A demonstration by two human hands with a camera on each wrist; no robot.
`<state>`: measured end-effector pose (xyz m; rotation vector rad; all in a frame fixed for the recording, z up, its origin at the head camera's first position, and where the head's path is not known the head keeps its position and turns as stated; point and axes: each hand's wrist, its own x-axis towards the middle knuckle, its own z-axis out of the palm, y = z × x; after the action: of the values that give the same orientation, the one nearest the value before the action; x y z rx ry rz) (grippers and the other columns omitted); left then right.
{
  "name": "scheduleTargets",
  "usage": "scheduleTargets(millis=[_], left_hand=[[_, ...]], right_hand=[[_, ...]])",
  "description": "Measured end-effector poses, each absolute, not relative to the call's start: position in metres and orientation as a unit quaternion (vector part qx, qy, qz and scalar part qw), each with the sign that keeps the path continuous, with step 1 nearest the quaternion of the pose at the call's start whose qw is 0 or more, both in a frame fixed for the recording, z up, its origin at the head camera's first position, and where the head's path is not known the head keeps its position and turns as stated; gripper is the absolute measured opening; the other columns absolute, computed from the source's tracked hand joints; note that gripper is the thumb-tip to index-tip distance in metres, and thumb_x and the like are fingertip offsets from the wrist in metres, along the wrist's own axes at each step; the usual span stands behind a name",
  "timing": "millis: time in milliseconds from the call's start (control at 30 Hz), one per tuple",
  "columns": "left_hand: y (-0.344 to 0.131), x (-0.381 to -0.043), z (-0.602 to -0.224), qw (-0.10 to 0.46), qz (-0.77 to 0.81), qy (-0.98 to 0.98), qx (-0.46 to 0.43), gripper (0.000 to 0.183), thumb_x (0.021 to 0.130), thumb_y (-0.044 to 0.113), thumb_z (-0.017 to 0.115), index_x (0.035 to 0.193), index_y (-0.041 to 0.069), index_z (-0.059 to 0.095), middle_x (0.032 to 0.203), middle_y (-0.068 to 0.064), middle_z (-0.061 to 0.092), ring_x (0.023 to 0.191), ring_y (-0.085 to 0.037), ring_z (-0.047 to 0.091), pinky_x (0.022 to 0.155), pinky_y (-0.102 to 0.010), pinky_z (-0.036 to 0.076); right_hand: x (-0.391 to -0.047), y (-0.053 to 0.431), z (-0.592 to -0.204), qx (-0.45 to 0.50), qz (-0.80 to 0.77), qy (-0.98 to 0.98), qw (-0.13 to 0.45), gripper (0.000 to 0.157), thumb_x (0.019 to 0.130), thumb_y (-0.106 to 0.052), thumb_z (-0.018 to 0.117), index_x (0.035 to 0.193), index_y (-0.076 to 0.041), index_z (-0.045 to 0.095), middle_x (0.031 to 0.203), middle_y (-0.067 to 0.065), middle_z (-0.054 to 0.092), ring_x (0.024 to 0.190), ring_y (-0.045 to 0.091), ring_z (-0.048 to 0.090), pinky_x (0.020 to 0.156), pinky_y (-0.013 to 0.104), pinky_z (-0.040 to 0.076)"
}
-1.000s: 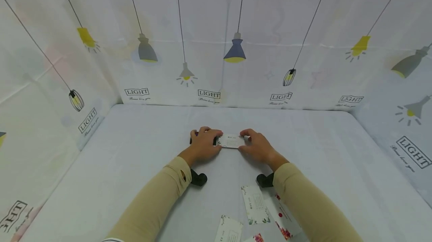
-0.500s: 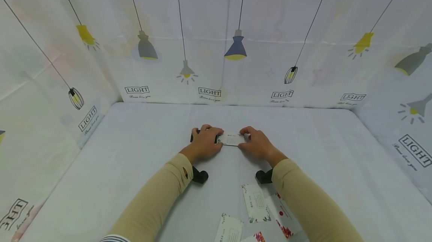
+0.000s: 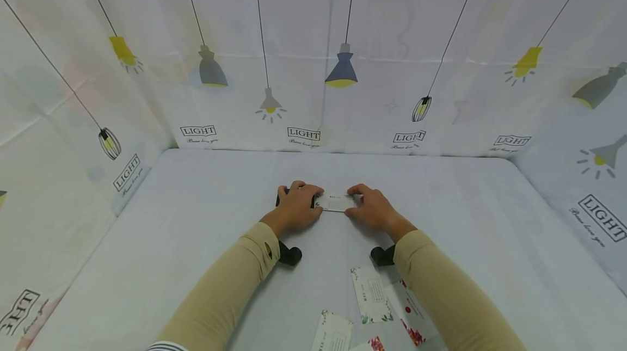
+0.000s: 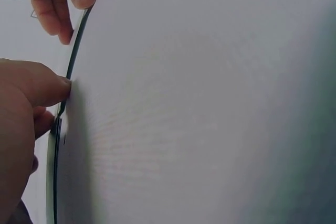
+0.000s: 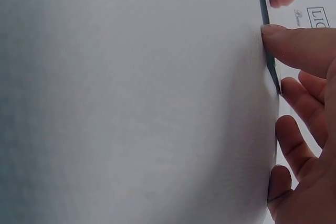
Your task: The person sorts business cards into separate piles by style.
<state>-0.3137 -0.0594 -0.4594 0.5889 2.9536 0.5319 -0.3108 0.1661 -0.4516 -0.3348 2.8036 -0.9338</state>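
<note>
A white card [image 3: 334,203] with small print and leaf decoration lies lengthwise between my two hands, at the middle of the white table. My left hand [image 3: 296,210] grips its left end, thumb [image 4: 55,90] on the near edge and forefinger at the far edge. At the right end, my right hand [image 3: 373,213] pinches the card the same way, its thumb [image 5: 294,45] against the near edge. Beneath my left hand a flat black object [image 3: 279,198] shows in part; the palm and fingers hide the rest.
Nearer me lie several printed cards: a leafy one [image 3: 370,295], a red-flowered one [image 3: 411,313] partly under my right sleeve, and another leafy one [image 3: 333,332] at the frame's bottom. Black wrist mounts [image 3: 290,256] jut below both cuffs. A lamp-patterned curtain [image 3: 303,106] stands behind the table.
The head view has tilted slightly since the first frame. Both hands keep the same hold on the card, with hardly any movement.
</note>
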Motion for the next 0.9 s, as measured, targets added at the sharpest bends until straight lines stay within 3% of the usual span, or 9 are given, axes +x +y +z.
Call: scheduleTargets(millis=[633, 900], left_hand=[[-0.059, -0.315, -0.458, 0.049, 0.181, 0.964, 0.187, 0.052, 0.097, 0.038, 0.061, 0.146, 0.022, 0.052, 0.147, 0.004, 0.051, 0.139, -0.028, 0.031, 0.105, -0.063, 0.014], [-0.054, -0.309, -0.454, 0.05, 0.21, 0.953, 0.212, 0.053, 0.095, 0.038, 0.064, 0.145, 0.023, 0.053, 0.144, 0.005, 0.053, 0.139, -0.027, 0.031, 0.105, -0.063, 0.014]], right_hand=[[-0.308, 0.17, -0.452, -0.104, -0.315, 0.939, 0.086, 0.054, 0.091, -0.023, 0.072, 0.139, -0.007, 0.052, 0.142, 0.015, 0.053, 0.125, 0.035, 0.049, 0.105, 0.051, 0.037], [-0.29, 0.177, -0.444, -0.12, -0.317, 0.936, 0.096, 0.061, 0.087, -0.027, 0.078, 0.139, -0.009, 0.052, 0.14, 0.014, 0.054, 0.124, 0.034, 0.051, 0.101, 0.052, 0.041]])
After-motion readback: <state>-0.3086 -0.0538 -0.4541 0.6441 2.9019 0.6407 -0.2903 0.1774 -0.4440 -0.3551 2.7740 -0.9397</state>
